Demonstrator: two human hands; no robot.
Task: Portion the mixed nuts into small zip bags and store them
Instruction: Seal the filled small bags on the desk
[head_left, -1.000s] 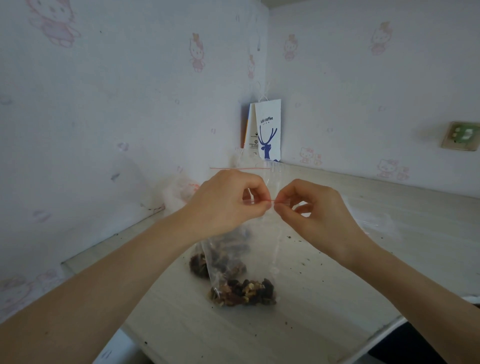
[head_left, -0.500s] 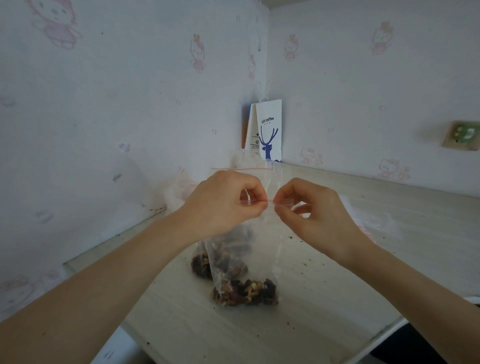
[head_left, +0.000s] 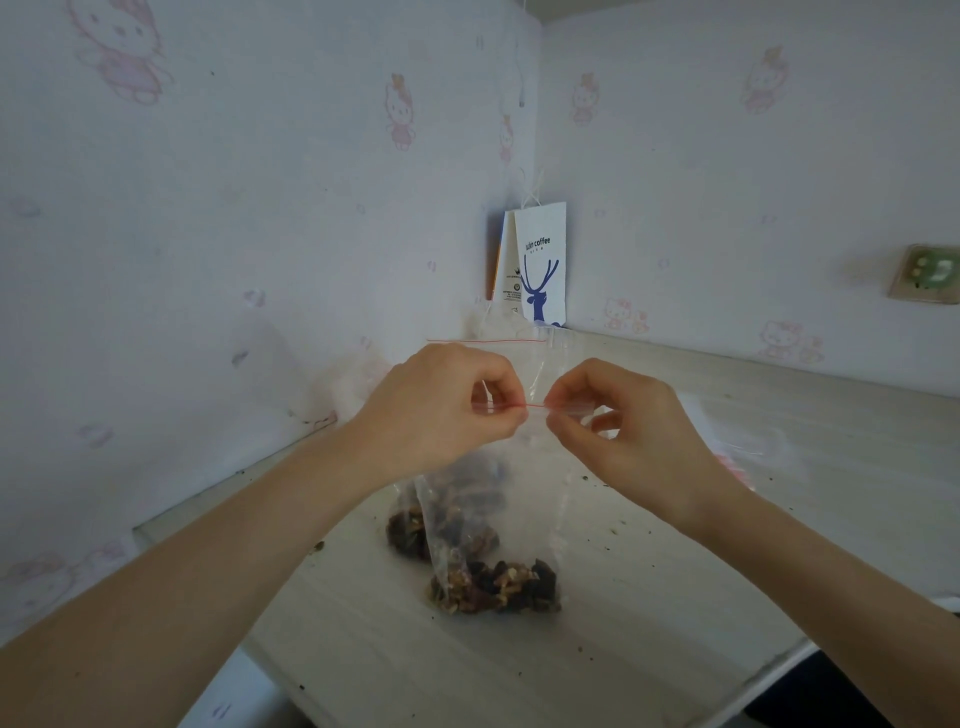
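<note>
A small clear plastic zip bag (head_left: 530, 519) with a red seal strip is pinched at its top edge by the left hand (head_left: 447, 410) and the right hand (head_left: 623, 426), thumb and forefinger of each clamped on the strip. One portion of brown mixed nuts (head_left: 493, 587) is held in its bottom, well below both hands, on the pale wood-grain table (head_left: 675, 649). Filling is judged done and sealing under way; storing is left. One larger clear bag of nuts (head_left: 519, 358) is stood just beyond the hands; whether the dark clump under the left wrist is a third bag cannot be told. Crumpled clear plastic (head_left: 737, 447) is seen right of the right hand, number unclear. One white paper bag with a blue deer (head_left: 540, 265) is stood far beyond.
</note>
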